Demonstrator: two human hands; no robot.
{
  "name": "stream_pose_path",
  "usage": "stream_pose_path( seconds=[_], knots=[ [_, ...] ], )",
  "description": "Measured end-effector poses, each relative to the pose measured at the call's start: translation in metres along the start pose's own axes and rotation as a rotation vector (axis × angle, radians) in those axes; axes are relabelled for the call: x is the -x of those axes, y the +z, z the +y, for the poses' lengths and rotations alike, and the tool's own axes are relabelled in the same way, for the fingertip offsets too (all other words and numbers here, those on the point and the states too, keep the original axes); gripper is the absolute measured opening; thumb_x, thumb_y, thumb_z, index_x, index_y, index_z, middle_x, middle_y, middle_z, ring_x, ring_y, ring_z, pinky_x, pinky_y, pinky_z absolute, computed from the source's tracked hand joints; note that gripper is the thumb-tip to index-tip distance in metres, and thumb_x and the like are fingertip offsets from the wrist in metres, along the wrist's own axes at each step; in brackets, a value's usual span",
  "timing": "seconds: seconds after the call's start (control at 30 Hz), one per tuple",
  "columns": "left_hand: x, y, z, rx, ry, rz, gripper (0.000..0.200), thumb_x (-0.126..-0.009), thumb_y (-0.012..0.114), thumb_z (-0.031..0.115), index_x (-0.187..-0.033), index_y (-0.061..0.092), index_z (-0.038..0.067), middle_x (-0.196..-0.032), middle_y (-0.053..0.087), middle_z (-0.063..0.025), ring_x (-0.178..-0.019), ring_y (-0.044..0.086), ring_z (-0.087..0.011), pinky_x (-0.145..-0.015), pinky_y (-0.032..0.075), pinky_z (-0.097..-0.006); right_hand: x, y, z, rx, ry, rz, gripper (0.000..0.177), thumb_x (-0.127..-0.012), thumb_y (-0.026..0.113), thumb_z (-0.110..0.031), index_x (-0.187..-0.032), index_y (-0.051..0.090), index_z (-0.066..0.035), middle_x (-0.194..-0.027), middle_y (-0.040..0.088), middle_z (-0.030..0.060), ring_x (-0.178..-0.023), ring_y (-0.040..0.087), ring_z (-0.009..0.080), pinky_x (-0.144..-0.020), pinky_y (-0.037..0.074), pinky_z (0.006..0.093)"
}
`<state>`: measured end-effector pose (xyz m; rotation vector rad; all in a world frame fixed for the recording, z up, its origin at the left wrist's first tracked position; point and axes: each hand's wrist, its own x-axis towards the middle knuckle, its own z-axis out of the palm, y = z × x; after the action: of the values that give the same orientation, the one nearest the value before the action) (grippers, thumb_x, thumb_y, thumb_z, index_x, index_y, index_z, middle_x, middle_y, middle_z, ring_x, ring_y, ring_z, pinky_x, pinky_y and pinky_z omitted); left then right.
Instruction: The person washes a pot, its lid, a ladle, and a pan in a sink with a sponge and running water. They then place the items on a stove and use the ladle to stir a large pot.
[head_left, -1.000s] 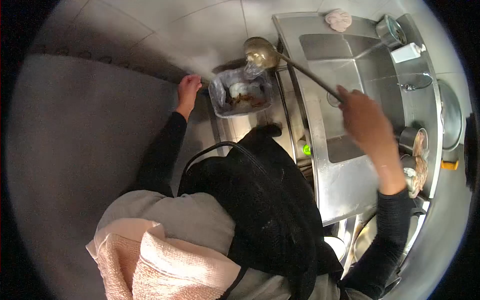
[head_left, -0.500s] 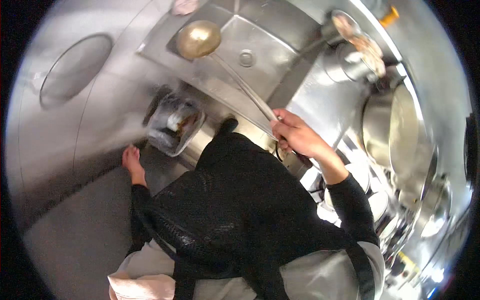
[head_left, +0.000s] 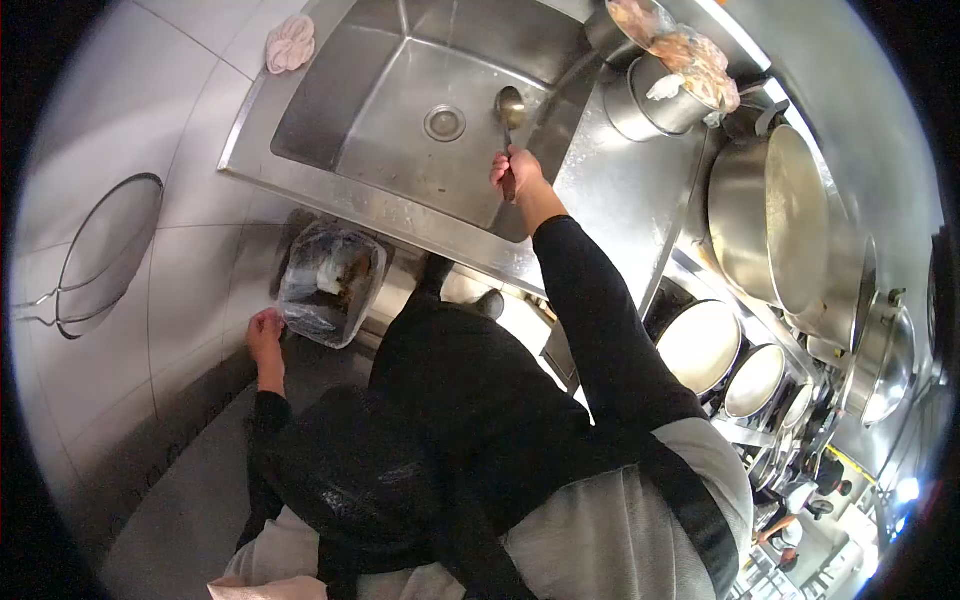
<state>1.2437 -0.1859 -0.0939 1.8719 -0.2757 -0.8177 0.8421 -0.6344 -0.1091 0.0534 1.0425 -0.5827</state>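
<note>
My right hand (head_left: 518,178) is closed round the handle of a metal ladle (head_left: 511,105), whose bowl points away from me. The ladle is over the right side of a stainless steel sink (head_left: 375,208), to the right of its drain (head_left: 445,123). Down at my left side, my left hand (head_left: 266,335) hangs with loosely bent fingers and nothing visible in it. It is close to a bin (head_left: 345,322) lined with clear plastic, which has some waste inside.
A round wire strainer (head_left: 112,258) hangs on the tiled wall at left. A pink cloth (head_left: 290,44) lies at the sink's corner. Metal containers (head_left: 640,105) with bagged food stand on the right counter, near a large pot (head_left: 745,220). Pans (head_left: 700,345) line the right; another person (head_left: 788,533) is far back.
My right hand has moved forward over the sink with the ladle, and its bowl has swung from the left to the right of the drain. The camera view has shifted too.
</note>
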Motion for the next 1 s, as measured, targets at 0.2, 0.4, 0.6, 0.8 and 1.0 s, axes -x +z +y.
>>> stream_pose_path(
  seconds=[0.2,0.4,0.6,0.8,1.0],
  knots=[
    [0.015,-0.036,-0.034,-0.064,-0.227,0.182,0.022,-0.093,0.068,0.025,-0.101,0.064,0.005,-0.085,0.058,0.0011,-0.074,0.055,-0.0088,-0.065,0.044,-0.022,-0.003,-0.01,0.002,-0.001,-0.141,0.191,0.033,-0.105,0.038,-0.033,-0.082,0.043,-0.01,-0.059,0.043,-0.0006,-0.044,0.039,0.0125,-0.043,0.037,0.0278],
    [-0.042,-0.057,-0.078,0.412,-0.227,-0.044,0.019,-0.092,0.068,0.023,-0.101,0.063,0.007,-0.085,0.058,0.0014,-0.071,0.056,-0.0105,-0.063,0.043,-0.0211,0.035,-0.013,0.033,0.784,-0.383,0.405,0.027,-0.099,0.055,-0.029,-0.094,0.053,-0.002,-0.063,0.051,0.0042,-0.049,0.051,0.0172,-0.044,0.044,0.0335],
    [-0.022,-0.009,-0.019,0.186,-0.186,0.125,0.019,-0.096,0.062,0.017,-0.11,0.062,0.005,-0.103,0.064,-0.0032,-0.088,0.065,-0.0151,-0.077,0.052,-0.0269,0.182,0.025,0.046,0.96,-0.533,0.147,0.037,-0.097,0.061,-0.017,-0.126,0.051,0.004,-0.073,0.055,0.0019,-0.056,0.059,0.0115,-0.046,0.048,0.0277],
    [-0.005,-0.01,-0.03,0.262,-0.144,0.176,0.02,-0.096,0.063,0.02,-0.11,0.063,0.007,-0.099,0.064,-0.0027,-0.086,0.064,-0.0146,-0.08,0.051,-0.0279,0.317,0.03,0.039,1.394,-0.421,-0.021,0.043,-0.095,0.062,-0.014,-0.135,0.052,-0.003,-0.087,0.064,0.0114,-0.068,0.066,0.0176,-0.068,0.058,0.0326],
    [0.016,-0.052,-0.033,0.211,-0.111,0.362,0.017,-0.095,0.064,0.022,-0.103,0.063,0.006,-0.092,0.064,-0.0028,-0.081,0.062,-0.014,-0.076,0.05,-0.0284,0.304,-0.001,0.074,1.989,-1.072,-0.355,0.055,-0.09,0.062,-0.01,-0.143,0.046,-0.012,-0.097,0.062,0.0184,-0.083,0.064,0.0384,-0.073,0.055,0.0452]
  ],
)
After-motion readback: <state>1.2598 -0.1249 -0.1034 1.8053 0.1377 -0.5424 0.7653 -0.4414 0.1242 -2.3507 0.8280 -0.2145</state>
